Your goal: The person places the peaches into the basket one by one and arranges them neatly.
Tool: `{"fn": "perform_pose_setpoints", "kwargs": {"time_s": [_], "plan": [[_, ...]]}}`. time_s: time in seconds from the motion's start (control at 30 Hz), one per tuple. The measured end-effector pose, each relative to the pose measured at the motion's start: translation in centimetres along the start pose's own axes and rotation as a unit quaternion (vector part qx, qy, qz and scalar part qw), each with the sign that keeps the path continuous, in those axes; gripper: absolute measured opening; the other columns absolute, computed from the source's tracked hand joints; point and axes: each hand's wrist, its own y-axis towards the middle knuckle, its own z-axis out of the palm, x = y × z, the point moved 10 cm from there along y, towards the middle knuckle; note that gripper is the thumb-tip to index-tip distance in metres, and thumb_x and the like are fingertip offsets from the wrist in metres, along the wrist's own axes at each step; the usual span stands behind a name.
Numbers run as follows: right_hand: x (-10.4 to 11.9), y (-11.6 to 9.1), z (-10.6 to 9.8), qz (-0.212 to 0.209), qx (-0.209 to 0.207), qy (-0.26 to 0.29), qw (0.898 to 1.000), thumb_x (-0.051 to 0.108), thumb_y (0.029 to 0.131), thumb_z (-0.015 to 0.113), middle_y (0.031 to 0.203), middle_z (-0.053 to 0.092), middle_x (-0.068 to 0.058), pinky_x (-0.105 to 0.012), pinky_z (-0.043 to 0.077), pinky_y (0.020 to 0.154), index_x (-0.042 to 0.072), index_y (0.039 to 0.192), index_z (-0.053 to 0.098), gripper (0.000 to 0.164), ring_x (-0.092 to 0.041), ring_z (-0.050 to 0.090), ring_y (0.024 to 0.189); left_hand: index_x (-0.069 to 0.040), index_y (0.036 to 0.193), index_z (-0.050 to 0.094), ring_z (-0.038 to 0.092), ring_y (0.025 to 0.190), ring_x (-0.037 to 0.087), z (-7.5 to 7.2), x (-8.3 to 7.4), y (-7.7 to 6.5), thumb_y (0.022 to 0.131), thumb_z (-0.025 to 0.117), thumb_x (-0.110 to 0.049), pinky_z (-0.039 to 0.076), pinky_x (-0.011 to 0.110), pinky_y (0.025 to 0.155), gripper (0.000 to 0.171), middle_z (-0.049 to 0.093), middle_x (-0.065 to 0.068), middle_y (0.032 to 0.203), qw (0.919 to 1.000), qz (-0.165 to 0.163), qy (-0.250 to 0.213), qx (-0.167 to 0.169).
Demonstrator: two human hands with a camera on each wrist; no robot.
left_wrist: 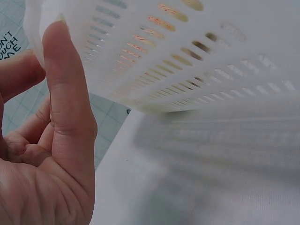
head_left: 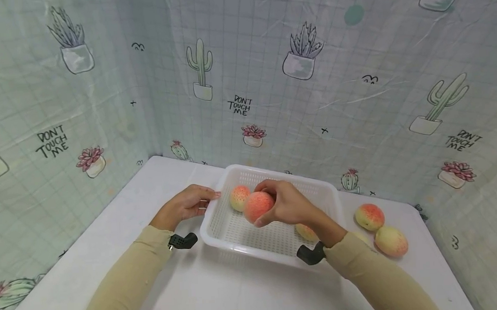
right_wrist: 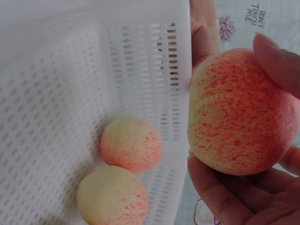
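Note:
A white plastic basket (head_left: pixel 236 247) with slotted walls stands on the table. My left hand (head_left: pixel 192 202) holds its left rim, the thumb over the edge; in the left wrist view the thumb (left_wrist: pixel 68 89) lies along the outer wall. Over the basket, my right hand (head_left: pixel 291 202) grips a red-and-yellow peach (head_left: pixel 258 207), fingers and thumb round its sides. Inside, a peach (head_left: pixel 239 196) lies near the left end, and another peach (head_left: pixel 305 232) shows partly under the right wrist. The right wrist view has two peaches side by side in the basket, the upper peach (right_wrist: pixel 131 144) touching the lower peach (right_wrist: pixel 112 196).
Right of the basket, a peach (head_left: pixel 370 216) and a second peach (head_left: pixel 391 241) lie on the white table (head_left: pixel 222 292). A pale yellow piece, probably another peach, is mostly hidden by the right forearm. A patterned curtain (head_left: pixel 261 79) hangs behind and at both sides.

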Motion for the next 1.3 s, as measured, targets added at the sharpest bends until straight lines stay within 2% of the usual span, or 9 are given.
{"fn": "perform_pose_setpoints", "kwargs": {"time_s": [0.37, 0.63, 1.07, 1.3], "plan": [[-0.7, 1.3, 1.7, 0.011, 0.012, 0.013, 1.0, 0.011, 0.066, 0.097, 0.113, 0.073, -0.003, -0.033, 0.061, 0.082, 0.014, 0.122, 0.068, 0.063, -0.02, 0.067, 0.095, 0.004, 0.127, 0.067, 0.068, 0.088, 0.017, -0.1, 0.1, -0.2, 0.098, 0.073, -0.018, 0.064, 0.03, 0.073, 0.037, 0.075, 0.004, 0.098, 1.0, 0.009, 0.003, 0.0], [-0.9, 2.1, 2.3, 0.006, 0.013, 0.026, 1.0, 0.009, 0.066, 0.096, 0.114, 0.073, -0.003, -0.033, 0.061, 0.084, 0.012, 0.125, 0.069, 0.065, -0.02, 0.067, 0.097, 0.004, 0.125, 0.068, 0.069, 0.089, 0.018, 0.0, 0.0, -0.4, 0.098, 0.072, -0.016, 0.064, 0.032, 0.074, 0.034, 0.074, 0.005, 0.1, 0.9999, 0.016, -0.002, -0.001], [-1.0, 2.9, 2.8, 0.002, 0.033, 0.028, 0.999, 0.011, 0.066, 0.097, 0.12, 0.073, -0.004, -0.034, 0.062, 0.086, 0.009, 0.135, 0.067, 0.075, -0.021, 0.068, 0.098, 0.004, 0.13, 0.066, 0.07, 0.087, 0.017, 0.0, 0.1, -0.5, 0.099, 0.072, -0.02, 0.064, 0.03, 0.072, 0.04, 0.075, 0.006, 0.1, 0.9998, 0.013, 0.011, -0.012], [-1.5, 3.5, 3.1, 0.019, 0.03, 0.014, 0.999, 0.014, 0.062, 0.1, 0.125, 0.069, -0.004, -0.034, 0.062, 0.081, 0.013, 0.131, 0.07, 0.075, -0.022, 0.066, 0.099, 0.005, 0.133, 0.064, 0.07, 0.087, 0.017, 0.2, 0.2, -0.4, 0.1, 0.071, -0.019, 0.064, 0.03, 0.072, 0.042, 0.076, 0.006, 0.101, 0.9999, 0.01, 0.008, -0.011]]}}
